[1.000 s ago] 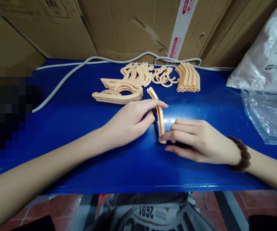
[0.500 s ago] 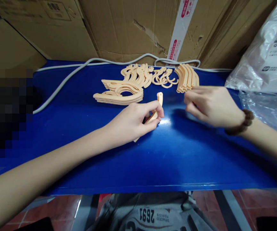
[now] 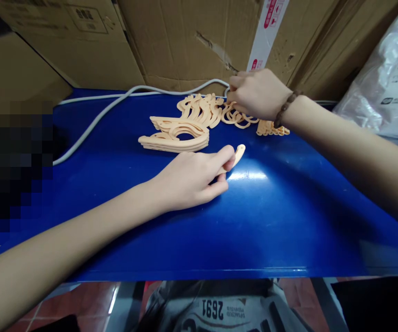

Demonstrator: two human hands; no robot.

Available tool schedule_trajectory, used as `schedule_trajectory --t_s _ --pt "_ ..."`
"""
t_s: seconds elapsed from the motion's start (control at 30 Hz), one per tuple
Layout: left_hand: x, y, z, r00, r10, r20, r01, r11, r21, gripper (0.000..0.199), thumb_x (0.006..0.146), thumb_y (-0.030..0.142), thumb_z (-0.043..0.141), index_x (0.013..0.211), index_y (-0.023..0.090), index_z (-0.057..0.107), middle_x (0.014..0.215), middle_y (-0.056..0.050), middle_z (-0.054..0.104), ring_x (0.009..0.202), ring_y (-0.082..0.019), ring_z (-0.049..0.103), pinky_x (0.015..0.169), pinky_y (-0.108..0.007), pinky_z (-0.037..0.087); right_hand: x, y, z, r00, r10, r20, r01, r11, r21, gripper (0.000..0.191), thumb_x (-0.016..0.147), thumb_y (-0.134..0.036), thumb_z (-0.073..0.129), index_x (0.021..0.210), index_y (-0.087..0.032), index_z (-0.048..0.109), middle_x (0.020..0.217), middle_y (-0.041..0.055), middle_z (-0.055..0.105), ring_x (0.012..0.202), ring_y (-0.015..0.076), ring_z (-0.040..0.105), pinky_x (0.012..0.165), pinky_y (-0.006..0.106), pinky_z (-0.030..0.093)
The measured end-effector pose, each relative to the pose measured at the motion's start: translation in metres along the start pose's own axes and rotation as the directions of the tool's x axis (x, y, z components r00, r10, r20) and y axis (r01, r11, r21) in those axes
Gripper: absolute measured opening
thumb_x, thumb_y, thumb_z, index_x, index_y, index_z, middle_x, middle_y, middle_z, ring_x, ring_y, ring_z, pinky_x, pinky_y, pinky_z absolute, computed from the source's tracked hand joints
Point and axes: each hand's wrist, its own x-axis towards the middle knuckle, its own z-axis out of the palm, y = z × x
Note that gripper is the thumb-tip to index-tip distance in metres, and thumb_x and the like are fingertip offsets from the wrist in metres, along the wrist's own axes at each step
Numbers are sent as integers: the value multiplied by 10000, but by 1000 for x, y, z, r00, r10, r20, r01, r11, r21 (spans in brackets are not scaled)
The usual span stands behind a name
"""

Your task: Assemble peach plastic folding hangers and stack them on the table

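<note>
My left hand [image 3: 199, 180] is closed round a curved cream plastic hanger arm [image 3: 240, 156], low over the blue table. One rounded end with a small hole sticks out past the fingers; the rest is hidden in the hand. Over the back of the table, my right hand [image 3: 259, 94] reaches to the pile of cream plastic hooks [image 3: 242, 121], its fingers curled down at the pile. Whatever lies between those fingertips is hidden. To the right, a row of hanger arms [image 3: 271, 129] is partly covered by the right hand and wrist.
A stack of folded hangers [image 3: 174, 144] lies left of centre, with more curved hanger arms [image 3: 200, 110] behind it. A white cable [image 3: 98, 121] runs along the back of the blue table [image 3: 219, 240]. Cardboard boxes [image 3: 181, 50] stand behind; a plastic-wrapped package [image 3: 375, 92] is at right.
My right hand has moved left and farther back, from the row of hanger arms to the hooks. In my left hand the hanger arm has turned, its free end now pointing farther right.
</note>
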Motion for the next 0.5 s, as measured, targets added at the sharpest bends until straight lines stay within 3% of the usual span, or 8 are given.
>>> schedule_trajectory --t_s 0.1,0.2,0.33,0.5 --pt "-1 1 0 997 72 -33 -69 995 75 81 891 152 477 952 205 471 646 58 526 516 -124 477 508 -238 267 10 -2 4 999 -44 -8 45 994 98 411 778 77 587 496 -185 444 691 -22 606 1010 55 588 752 96 428" --pt "-2 2 0 992 121 -45 -116 987 111 104 897 139 475 980 203 473 656 62 545 511 -124 485 495 -239 261 17 -2 7 996 -83 -28 87 978 191 425 729 149 546 462 -154 415 538 -70 495 839 -39 545 602 -6 286" --pt "-1 4 -2 992 124 -27 -119 983 139 151 890 143 501 1037 172 485 650 71 543 474 -111 463 474 -224 285 23 0 12 991 -129 -46 137 953 270 374 687 172 523 472 -114 412 479 -121 464 695 -102 454 536 -35 110" --pt "0 4 -3 989 127 -76 -114 980 162 193 885 162 513 1076 151 482 717 49 607 431 -93 424 447 -227 282 25 3 14 985 -169 -43 174 946 273 354 686 172 508 478 -100 417 449 -127 446 656 -119 422 541 -35 62"
